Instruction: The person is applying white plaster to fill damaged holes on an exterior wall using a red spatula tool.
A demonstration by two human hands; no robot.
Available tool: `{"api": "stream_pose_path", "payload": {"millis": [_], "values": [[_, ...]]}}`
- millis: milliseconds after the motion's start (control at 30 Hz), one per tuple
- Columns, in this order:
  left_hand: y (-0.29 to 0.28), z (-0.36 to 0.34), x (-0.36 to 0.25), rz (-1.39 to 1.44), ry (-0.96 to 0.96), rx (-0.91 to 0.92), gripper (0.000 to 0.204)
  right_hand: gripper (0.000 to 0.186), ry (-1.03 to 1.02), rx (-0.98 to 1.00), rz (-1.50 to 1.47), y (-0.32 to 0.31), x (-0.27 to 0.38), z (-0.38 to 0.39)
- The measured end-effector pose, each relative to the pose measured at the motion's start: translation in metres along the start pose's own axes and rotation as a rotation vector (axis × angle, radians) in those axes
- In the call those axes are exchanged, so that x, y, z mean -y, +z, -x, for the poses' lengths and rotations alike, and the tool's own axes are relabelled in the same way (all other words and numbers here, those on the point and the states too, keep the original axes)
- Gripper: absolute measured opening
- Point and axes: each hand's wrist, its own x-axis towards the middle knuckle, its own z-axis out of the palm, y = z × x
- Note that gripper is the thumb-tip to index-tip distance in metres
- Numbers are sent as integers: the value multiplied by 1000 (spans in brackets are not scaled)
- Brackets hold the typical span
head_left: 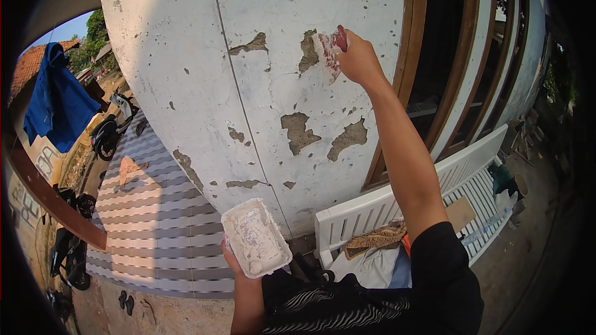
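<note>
My right hand (354, 56) is closed on a red putty knife (339, 38) smeared with white paste, held at the white wall (205, 99) just right of a patch of peeled paint (308, 51). Other bare, chipped patches (300, 133) dot the wall below. Low in the middle, my left hand (233, 254) holds a white rectangular tray (256, 237) coated inside with white paste; most of its fingers are hidden by the tray.
A white slatted bench (332, 223) with cloths, a brush and boards stands below brown-framed windows (462, 49). At left are a striped tiled floor (161, 229), a blue hanging garment (56, 99), a wooden beam (62, 205), motorbikes (105, 133) and sandals (126, 303).
</note>
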Motion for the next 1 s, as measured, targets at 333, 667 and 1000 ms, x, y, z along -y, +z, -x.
{"api": "stream_pose_path", "payload": {"millis": [333, 667, 1000], "values": [[-7, -4, -3, -30, 37, -23, 84, 25, -59, -65, -48, -4, -2, -1], [-10, -7, -4, -26, 26, -52, 86, 40, 7, -30, 89, 7, -3, 6], [-7, -9, -3, -41, 7, -24, 86, 32, 25, -28, 49, -1, -14, 10]]}}
